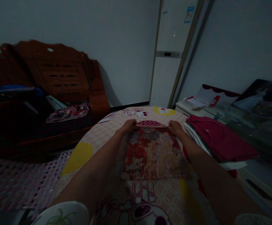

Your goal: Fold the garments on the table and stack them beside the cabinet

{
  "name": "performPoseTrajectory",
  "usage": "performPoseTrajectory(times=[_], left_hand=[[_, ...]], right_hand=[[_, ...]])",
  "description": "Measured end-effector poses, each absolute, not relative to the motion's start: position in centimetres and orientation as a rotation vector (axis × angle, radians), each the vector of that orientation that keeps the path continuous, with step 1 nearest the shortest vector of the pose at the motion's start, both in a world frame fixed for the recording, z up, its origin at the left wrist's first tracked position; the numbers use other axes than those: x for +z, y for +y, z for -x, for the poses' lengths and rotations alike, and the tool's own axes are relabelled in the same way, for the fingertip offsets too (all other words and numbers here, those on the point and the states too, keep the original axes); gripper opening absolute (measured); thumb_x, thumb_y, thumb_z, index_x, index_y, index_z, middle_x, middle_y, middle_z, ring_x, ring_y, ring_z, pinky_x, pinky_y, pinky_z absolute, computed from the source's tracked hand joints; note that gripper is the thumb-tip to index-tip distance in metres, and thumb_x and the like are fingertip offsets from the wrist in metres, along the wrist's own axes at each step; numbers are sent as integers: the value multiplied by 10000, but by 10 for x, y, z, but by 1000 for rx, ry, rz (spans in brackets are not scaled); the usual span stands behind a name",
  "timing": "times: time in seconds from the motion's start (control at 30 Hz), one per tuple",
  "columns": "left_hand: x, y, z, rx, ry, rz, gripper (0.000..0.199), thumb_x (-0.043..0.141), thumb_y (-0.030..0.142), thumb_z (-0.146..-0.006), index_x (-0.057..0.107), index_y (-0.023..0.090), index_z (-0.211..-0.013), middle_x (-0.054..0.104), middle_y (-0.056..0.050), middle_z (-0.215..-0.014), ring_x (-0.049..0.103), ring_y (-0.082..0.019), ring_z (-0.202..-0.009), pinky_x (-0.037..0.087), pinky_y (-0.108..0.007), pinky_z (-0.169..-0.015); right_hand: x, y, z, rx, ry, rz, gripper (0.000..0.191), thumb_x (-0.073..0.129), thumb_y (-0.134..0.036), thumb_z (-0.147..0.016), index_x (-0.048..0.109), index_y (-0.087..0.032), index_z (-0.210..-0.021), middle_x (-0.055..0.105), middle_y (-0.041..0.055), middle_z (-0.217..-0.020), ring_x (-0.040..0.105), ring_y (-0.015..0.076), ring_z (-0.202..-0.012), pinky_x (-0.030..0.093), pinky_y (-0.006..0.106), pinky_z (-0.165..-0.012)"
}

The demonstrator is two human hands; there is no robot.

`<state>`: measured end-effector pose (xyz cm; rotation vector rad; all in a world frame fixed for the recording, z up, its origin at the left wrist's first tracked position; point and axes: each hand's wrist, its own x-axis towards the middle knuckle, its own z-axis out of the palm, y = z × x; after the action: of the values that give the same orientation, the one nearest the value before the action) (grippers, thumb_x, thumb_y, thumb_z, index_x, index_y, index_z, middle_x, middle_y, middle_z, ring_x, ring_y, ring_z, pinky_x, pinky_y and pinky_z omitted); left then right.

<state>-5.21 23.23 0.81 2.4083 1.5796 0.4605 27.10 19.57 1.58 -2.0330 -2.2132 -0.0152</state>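
A rectangular red, orange and tan patterned cloth (153, 154) lies spread on a round table with a printed cover (105, 129). My left hand (129, 125) is closed on the far left corner of the cloth. At the far right corner, my right hand (175, 127) grips it with its fingers pressed together. Between both hands the far edge is pulled straight and looks slightly raised, showing a pale strip. Just beyond that edge is a dark pink dotted print on the table cover.
Folded garments with a magenta one (220, 137) on top lie at the right edge. Behind them, a cabinet holds papers (195, 102) and a framed picture (259, 93). A wooden bench (58, 73) with clothes stands left; a tall white unit (167, 75) stands behind.
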Motion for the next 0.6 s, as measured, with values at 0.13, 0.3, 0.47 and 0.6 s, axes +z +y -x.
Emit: performPoseTrajectory(times=[0.13,0.3,0.47,0.6], left_hand=[[26,214,59,696,1437,-2365,378,623,156,-703,627,151,-1080,684,-21,-892,620,-175,-841,472,-266,-761],[51,173,70,865,1173,-2313,502,600,159,-687,623,168,-1188,674,-42,-1033,602,-172,-874,477,-292,-812],[44,121,83,723,1013,-2209,614,620,236,-751,538,202,-1359,673,-52,-1062,597,-162,-859,478,-269,-776],[21,94,87,513,941,-2109,617,632,224,-730,564,194,-1342,676,-16,-915,610,-160,-825,465,-231,-715]], right_hand=[[30,171,-276,16,-2085,1902,371,565,-125,-762,678,-137,-1115,728,95,-1013,646,213,-932,450,270,-775],[46,115,-282,209,-1995,1566,262,580,-124,-719,733,-150,-930,745,75,-898,660,209,-826,475,293,-781],[36,52,-278,348,-2048,1414,288,529,-101,-702,717,-166,-910,736,74,-933,662,207,-878,488,296,-809],[17,29,-275,474,-2057,1401,401,496,-50,-645,714,-167,-961,740,82,-1005,671,223,-962,498,330,-870]])
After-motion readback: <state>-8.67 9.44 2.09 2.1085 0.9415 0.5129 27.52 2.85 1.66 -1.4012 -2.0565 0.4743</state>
